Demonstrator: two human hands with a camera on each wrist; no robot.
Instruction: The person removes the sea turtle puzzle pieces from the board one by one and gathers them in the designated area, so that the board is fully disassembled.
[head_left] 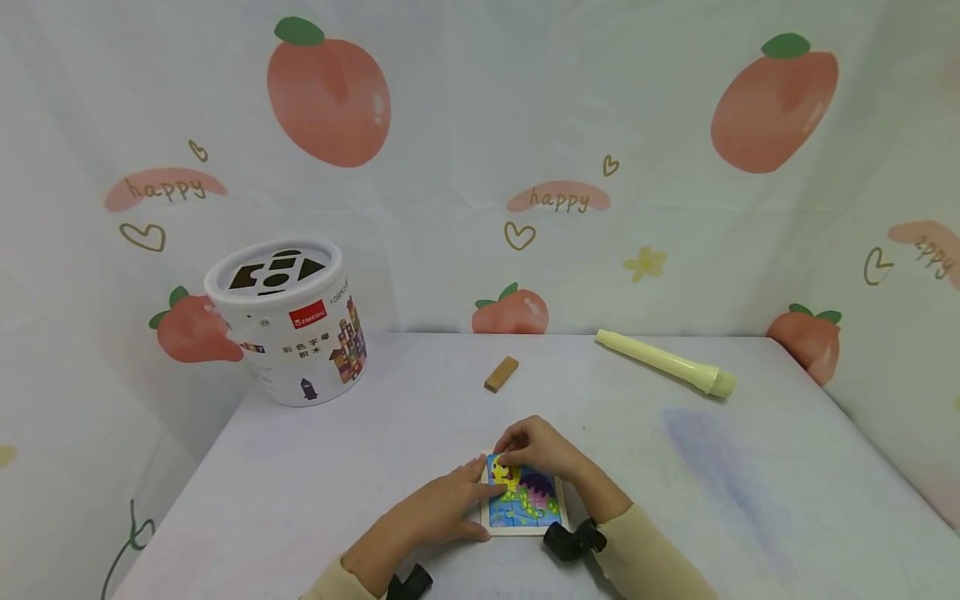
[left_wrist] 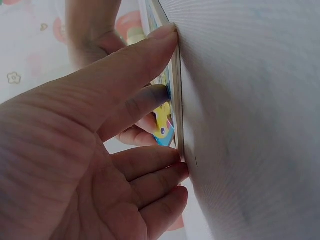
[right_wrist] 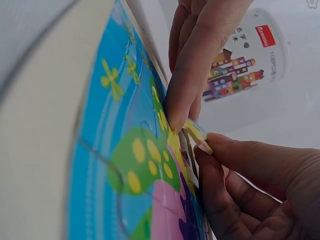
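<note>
Wood-framed jigsaw puzzle point(head_left: 532, 502) is lying on the white table point(head_left: 300, 492), directly under the two hands. The left hand point(head_left: 450, 504) is resting along its left side, thumb spread from the fingers and touching the edge, index finger pressing on the picture. Toward the far edge, the right hand point(head_left: 536, 446) is pinching a tilted puzzle piece point(right_wrist: 199, 136) between thumb and fingertip. Beyond, a small wooden block point(head_left: 501, 374) is lying; farther off, a pale yellow toy microphone point(head_left: 663, 360) is slanting rightward and a block bucket point(head_left: 303, 333) is standing leftward, before a fruit-print backdrop point(head_left: 450, 125).
</note>
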